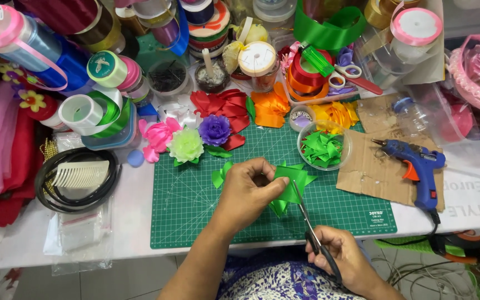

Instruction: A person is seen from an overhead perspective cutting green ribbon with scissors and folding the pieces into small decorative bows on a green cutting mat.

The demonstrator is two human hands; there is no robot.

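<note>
While the white surface [134, 211] is crowded, layout reads clean: black hoops with a cream comb [80, 174] far left, ribbon flowers [186, 143] behind the green cutting mat [195, 211]. Left hand [245, 194] over mat centre, grip pinching a green ribbon piece [293, 180] between thumb and fingers, held just above the mat. Right hand [340, 255] near the surface edge, grip closed through the handles of the scissors [312, 230], blade tips touching the ribbon. Clear bowl of green scraps [324, 145] behind, blue glue gun [418, 164] on cardboard [373, 172] right.
</note>
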